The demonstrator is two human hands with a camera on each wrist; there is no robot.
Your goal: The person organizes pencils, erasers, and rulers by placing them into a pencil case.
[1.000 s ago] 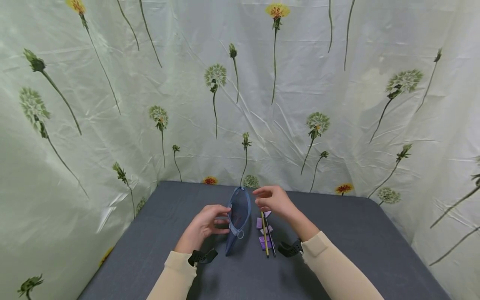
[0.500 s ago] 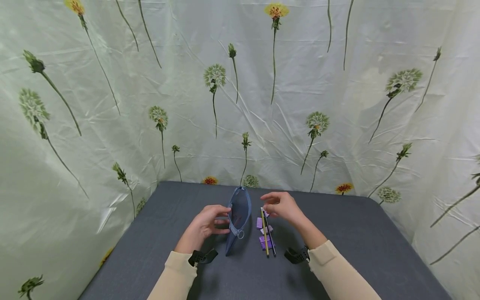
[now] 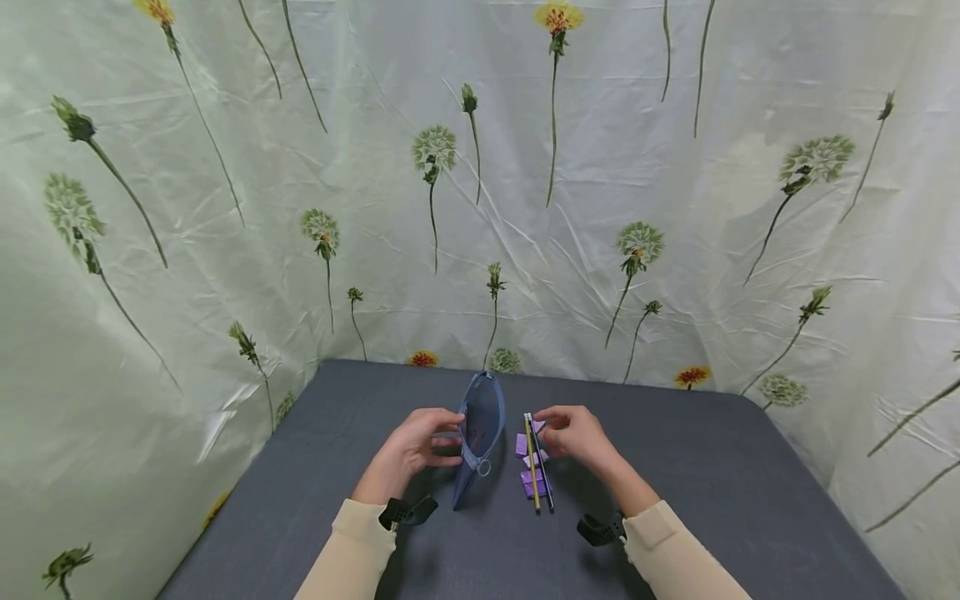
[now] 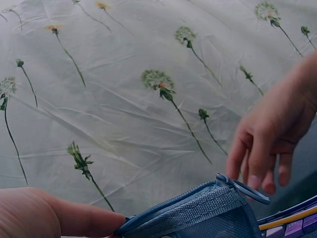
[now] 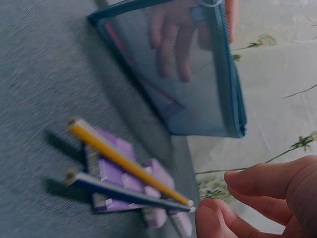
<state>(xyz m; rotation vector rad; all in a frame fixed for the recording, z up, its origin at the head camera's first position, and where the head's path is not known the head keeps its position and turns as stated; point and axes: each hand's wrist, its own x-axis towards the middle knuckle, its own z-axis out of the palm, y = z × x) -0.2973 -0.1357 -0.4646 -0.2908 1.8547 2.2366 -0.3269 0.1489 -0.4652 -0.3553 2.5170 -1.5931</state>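
Note:
A blue mesh zip pouch (image 3: 467,477) stands on edge on the table, its mouth spread apart. My left hand (image 3: 420,442) holds its left side, fingers along the mesh and thumb at the rim. Through the mesh in the right wrist view a thin reddish shape shows; its kind is unclear. To the right lie a yellow pencil (image 5: 124,161) and a dark blue pencil (image 5: 129,195), side by side across several small purple blocks (image 5: 111,168). At the far ends of the pencils is my right hand (image 3: 577,433), thumb and forefinger apart with nothing gripped.
The dark grey table (image 3: 337,533) ends at a hanging white cloth (image 3: 375,208) printed with dandelions, at the back and both sides. A metal ring (image 3: 483,468) hangs from the pouch's zip. A black strap (image 3: 600,529) sits on each wrist.
My right hand has moved from beside the pouch's mouth to the right and nearer me, down to the far ends of the pencils. The left hand and pouch have stayed in place.

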